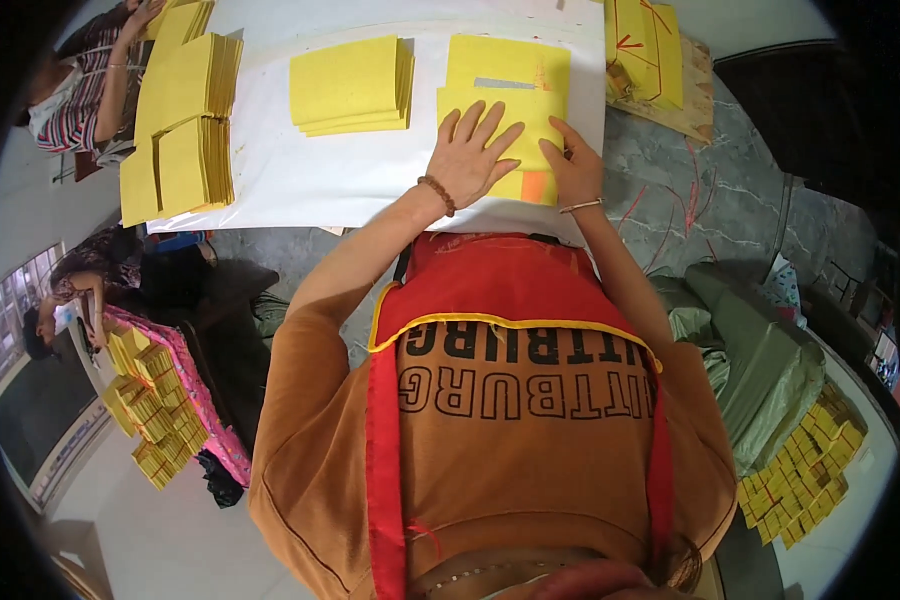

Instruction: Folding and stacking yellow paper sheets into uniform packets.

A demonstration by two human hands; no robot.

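A small pile of yellow paper sheets [508, 60] lies at the near right of the white table, its layers offset from each other. A grey strip [503, 83] shows across the upper part and an orange patch [533, 187] near the bottom edge. My left hand [467, 150] rests flat on the sheets with its fingers spread. At their right edge is my right hand [578, 170], thumb and forefinger apart on the paper, its other fingers partly hidden. To the left lies a separate stack of yellow paper [345, 85], touched by neither hand.
Taller yellow paper stacks [185, 85] line the table's left edge. Beside its right edge, tied yellow bundles [655, 50] sit on a wooden board [698, 95]. Red strings [688, 205] lie on the floor. More bundles [805, 465] are piled at right. Two other people are at left.
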